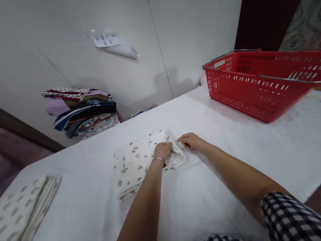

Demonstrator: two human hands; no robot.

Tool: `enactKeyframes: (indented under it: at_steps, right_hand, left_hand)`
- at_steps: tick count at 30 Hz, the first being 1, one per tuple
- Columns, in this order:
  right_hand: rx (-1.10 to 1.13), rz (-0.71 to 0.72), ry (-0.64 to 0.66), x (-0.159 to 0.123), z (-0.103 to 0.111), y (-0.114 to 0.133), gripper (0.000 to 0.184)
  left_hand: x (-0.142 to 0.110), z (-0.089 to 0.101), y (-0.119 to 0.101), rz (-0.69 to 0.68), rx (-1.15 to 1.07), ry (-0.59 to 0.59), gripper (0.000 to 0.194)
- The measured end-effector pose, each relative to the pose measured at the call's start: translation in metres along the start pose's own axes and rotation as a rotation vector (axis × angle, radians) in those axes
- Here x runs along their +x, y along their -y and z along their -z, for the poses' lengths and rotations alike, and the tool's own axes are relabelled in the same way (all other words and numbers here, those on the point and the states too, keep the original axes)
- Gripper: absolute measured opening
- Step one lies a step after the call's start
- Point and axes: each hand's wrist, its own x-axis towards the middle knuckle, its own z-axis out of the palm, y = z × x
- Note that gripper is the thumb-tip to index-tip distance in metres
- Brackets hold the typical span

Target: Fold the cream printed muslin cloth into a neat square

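Observation:
A folded cream cloth [136,160] with small leaf and figure prints lies flat in the middle of the white table. My left hand [163,151], a bracelet at its wrist, rests on the cloth's right part, its fingers curled around the layered edge there. Just off that edge, my right hand [190,141] is closed with fingertips pinched together. Whether anything thin is between those fingertips cannot be made out. The layers under my left fingers are partly hidden.
A red plastic basket [240,88] with metal handles stands at the back right. Another folded printed cloth [15,222] lies at the left. Beyond the far edge is a pile of folded fabrics [86,109]. A paper note [106,38] hangs on the wall.

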Motion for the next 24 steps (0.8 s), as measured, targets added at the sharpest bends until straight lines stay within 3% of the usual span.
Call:
enactKeyframes:
  at_steps: [2, 7, 11, 18, 24]
  right_hand:
    - [-0.036, -0.015, -0.016, 0.003, -0.002, -0.004, 0.005]
    - [-0.185, 0.059, 0.014, 0.006, -0.011, -0.014, 0.019]
    - [-0.274, 0.122, -0.003, 0.005, -0.017, -0.017, 0.018]
    - [-0.210, 0.117, 0.007, 0.006, -0.019, -0.016, 0.014]
    - [-0.174, 0.059, 0.025, 0.005, -0.018, -0.012, 0.013]
  left_hand:
    - [-0.001, 0.000, -0.001, -0.004, 0.016, -0.005, 0.029]
    - [-0.004, 0.001, -0.004, -0.021, 0.053, -0.040, 0.029]
    - [-0.005, 0.000, -0.005, -0.024, 0.083, -0.055, 0.029]
    - [-0.009, 0.004, -0.009, -0.032, 0.135, -0.046, 0.030]
    - [-0.012, 0.006, -0.017, -0.095, 0.304, -0.100, 0.029]
